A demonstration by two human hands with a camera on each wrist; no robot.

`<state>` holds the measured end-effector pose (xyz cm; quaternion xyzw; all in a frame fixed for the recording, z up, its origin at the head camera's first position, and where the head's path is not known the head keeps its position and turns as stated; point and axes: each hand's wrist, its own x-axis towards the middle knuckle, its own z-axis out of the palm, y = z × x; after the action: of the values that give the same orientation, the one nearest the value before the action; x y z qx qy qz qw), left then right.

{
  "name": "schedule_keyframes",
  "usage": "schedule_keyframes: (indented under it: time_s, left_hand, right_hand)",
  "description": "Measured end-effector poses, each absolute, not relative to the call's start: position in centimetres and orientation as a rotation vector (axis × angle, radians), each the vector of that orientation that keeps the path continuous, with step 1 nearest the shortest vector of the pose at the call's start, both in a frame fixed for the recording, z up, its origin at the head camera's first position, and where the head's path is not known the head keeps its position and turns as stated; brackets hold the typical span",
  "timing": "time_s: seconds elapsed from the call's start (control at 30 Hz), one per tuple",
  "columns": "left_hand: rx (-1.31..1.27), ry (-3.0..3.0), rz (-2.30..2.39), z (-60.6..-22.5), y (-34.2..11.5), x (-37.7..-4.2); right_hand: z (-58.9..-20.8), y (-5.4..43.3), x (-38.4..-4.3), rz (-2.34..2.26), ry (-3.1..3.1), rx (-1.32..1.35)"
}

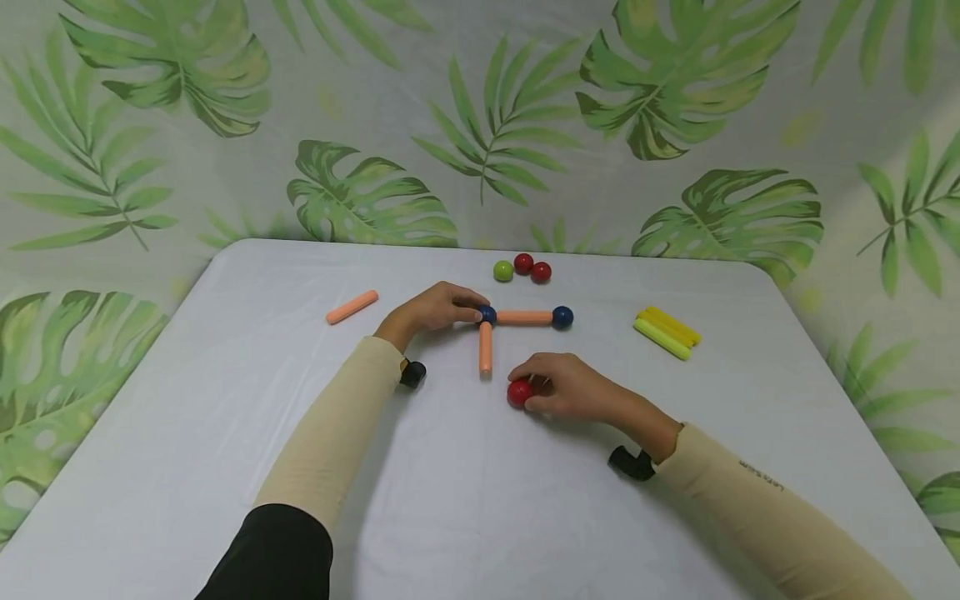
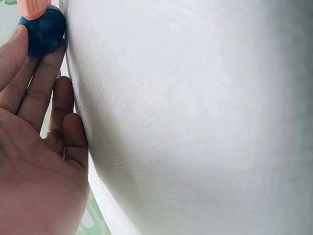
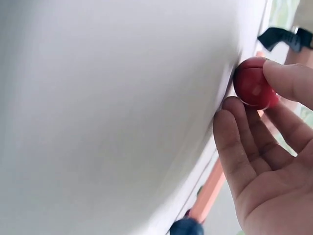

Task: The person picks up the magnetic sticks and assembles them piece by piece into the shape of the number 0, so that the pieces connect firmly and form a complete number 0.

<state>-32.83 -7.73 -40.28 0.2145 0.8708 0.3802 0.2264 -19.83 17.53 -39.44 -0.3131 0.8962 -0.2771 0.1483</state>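
Two orange rods meet at a dark blue ball (image 1: 487,315), which my left hand (image 1: 435,308) pinches between thumb and fingers. One orange rod (image 1: 525,317) runs right from it to a second blue ball (image 1: 562,317). The other orange rod (image 1: 486,350) points toward me, its near end bare. Just right of and below that end, my right hand (image 1: 572,387) grips a red ball (image 1: 519,393) by thumb and fingertips, close over the table. In the right wrist view the thumb lies on one side of the red ball (image 3: 254,83), fingers on the other.
A loose orange rod (image 1: 352,307) lies to the left. At the back sit a green ball (image 1: 503,271) and two red balls (image 1: 532,267). Several yellow and yellow-green rods (image 1: 667,332) lie together at right. Behind the white table (image 1: 450,500) hangs a leaf-patterned cloth (image 1: 517,125).
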Motion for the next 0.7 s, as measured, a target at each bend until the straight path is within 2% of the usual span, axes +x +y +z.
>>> schedule_keyframes:
  time_s: [0.7]
  left_hand:
    - [0.588,2.397,1.068,-40.4,-7.8,-32.8]
  right_hand:
    - [-39.8,14.9,-19.1,-0.923,2.546,-0.797]
